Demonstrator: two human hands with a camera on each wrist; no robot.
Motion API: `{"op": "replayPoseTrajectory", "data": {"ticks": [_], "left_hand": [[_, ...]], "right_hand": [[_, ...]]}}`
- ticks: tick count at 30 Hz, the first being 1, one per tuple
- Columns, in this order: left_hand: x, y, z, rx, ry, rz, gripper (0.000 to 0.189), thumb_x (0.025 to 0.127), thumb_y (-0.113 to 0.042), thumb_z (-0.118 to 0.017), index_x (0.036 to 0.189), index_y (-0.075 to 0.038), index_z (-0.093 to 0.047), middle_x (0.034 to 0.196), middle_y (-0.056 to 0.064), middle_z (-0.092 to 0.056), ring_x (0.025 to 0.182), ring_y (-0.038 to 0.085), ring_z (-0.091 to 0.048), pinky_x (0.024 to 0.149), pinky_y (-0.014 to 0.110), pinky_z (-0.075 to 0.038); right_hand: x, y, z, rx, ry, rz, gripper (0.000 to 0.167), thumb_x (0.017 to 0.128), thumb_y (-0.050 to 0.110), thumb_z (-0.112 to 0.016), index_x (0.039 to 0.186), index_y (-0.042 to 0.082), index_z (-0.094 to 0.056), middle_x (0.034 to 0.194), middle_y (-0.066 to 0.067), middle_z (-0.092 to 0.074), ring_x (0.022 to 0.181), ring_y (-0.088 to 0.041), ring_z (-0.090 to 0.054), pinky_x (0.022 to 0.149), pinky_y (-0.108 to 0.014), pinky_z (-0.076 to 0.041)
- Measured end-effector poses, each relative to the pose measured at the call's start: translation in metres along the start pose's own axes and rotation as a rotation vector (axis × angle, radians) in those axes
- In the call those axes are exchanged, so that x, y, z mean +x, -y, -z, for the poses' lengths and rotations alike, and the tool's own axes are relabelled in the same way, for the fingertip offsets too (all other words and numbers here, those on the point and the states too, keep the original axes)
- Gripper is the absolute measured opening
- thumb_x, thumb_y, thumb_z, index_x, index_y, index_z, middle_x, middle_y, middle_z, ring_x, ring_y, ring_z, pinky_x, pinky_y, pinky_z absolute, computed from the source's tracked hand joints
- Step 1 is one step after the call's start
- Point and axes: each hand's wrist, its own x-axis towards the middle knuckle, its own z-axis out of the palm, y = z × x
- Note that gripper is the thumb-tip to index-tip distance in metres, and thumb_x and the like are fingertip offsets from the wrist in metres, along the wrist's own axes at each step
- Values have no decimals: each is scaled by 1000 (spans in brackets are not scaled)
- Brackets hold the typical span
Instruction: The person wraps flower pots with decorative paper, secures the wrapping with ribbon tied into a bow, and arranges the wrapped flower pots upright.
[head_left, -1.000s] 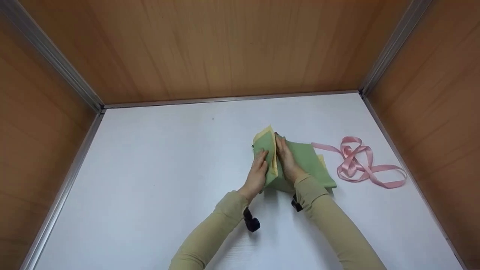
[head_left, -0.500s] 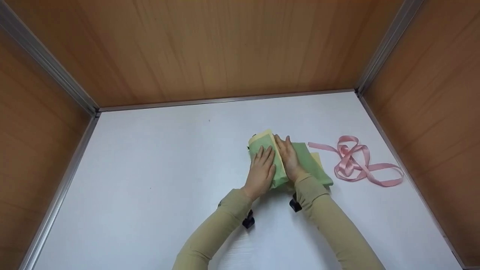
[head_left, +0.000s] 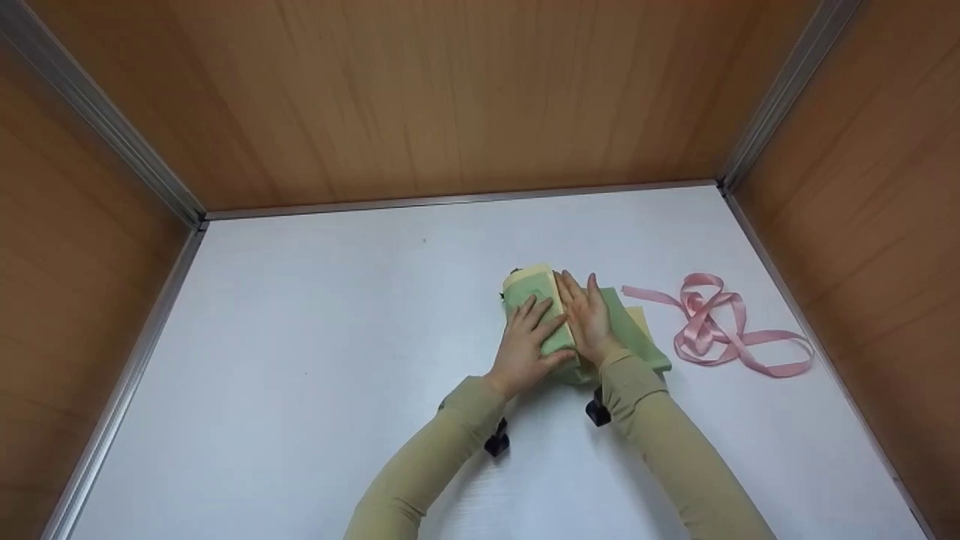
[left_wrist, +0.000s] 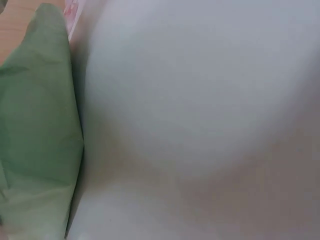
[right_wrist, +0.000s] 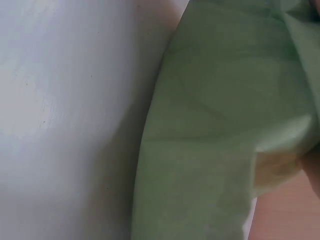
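A green wrapping paper with a pale yellow layer lies folded on the white table, right of centre. My left hand rests on the folded-over left flap with its fingers spread. Against the flap's yellow edge, my right hand lies with straight fingers and the thumb raised. Small dark bits peek out at the bundle's far left corner; what they belong to is hidden. In the left wrist view, green paper fills the left side. Creased green paper also spans the right wrist view.
A loosely looped pink ribbon lies right of the paper, one end close to it. Wooden panels stand at the back, left and right, with metal strips along the table's edges. White tabletop stretches to the left.
The left flap, held upright before, now lies folded down to the right. My left hand has come over onto it and spread its fingers; the right hand has shifted slightly right.
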Motion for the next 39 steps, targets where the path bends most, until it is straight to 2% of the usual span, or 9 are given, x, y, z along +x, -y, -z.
{"op": "replayPoseTrajectory", "data": {"ticks": [4, 13, 21, 27, 30, 33, 36, 37, 39], "left_hand": [[0, 0, -2, 1, -34, -25, 59, 82, -51, -66, 130, -19, -58, 145, 4, -45, 141, 30, -27, 115, 51, -19], [-1, 2, -7, 56, -100, -68, 62, 66, -50, -78, 119, -20, -64, 138, 4, -50, 138, 29, -32, 113, 52, -24], [-1, 0, -9, 78, -113, -49, 53, 69, -50, -77, 112, -21, -66, 136, 2, -51, 137, 29, -34, 112, 53, -26], [-2, -1, -9, 62, -127, -48, 50, 71, -49, -77, 110, -20, -66, 134, 2, -51, 137, 30, -34, 111, 53, -27], [-3, 0, -8, 63, -124, -49, 49, 72, -49, -76, 110, -20, -66, 135, 2, -51, 137, 29, -34, 112, 53, -26], [-3, 0, -8, 70, -127, -55, 49, 72, -48, -77, 110, -21, -66, 135, 2, -50, 137, 29, -34, 112, 52, -26], [-3, 0, -9, 76, -129, -58, 48, 72, -49, -76, 111, -21, -66, 135, 2, -50, 137, 29, -34, 112, 52, -26], [-3, 1, -9, 77, -131, -60, 48, 72, -49, -76, 110, -21, -66, 135, 2, -50, 137, 30, -34, 112, 52, -26], [-3, 1, -10, 77, -133, -62, 48, 72, -48, -76, 110, -21, -66, 135, 2, -50, 137, 30, -34, 112, 52, -25]], "right_hand": [[-1, -1, 2, 52, -16, 25, 71, 98, 55, -2, 153, 11, 1, 160, -6, -1, 147, -24, 2, 119, -40, -1], [-1, 1, 6, 79, -47, 60, 69, 100, 50, -2, 151, 4, 2, 159, -15, -1, 147, -27, 1, 119, -39, -3], [-7, 36, 26, 13, -162, -2, 65, 102, 45, -10, 151, 4, 3, 158, -20, -1, 146, -30, -4, 119, -37, -5], [-18, 69, 48, -154, -261, -74, 58, 104, 30, -20, 151, 2, 1, 158, -20, -6, 146, -27, -9, 119, -34, -11], [-23, 78, 60, -340, -315, -109, 58, 103, 25, -28, 150, -1, -5, 156, -23, -12, 145, -29, -14, 118, -35, -14], [-29, 80, 70, -560, -423, -149, 61, 99, 21, -41, 149, -2, -13, 154, -26, -16, 143, -34, -18, 117, -41, -17], [-35, 77, 79, -702, -516, -244, 73, 93, 19, -53, 150, 1, -11, 154, -25, -12, 141, -36, -17, 116, -44, -18], [-37, 76, 82, -720, -519, -283, 78, 91, 19, -55, 150, 0, -8, 154, -25, -10, 141, -35, -16, 116, -44, -18], [-41, 72, 88, -726, -476, -369, 83, 90, 22, -57, 150, 0, -4, 151, -25, -18, 135, -32, -28, 113, -42, -26]]}}
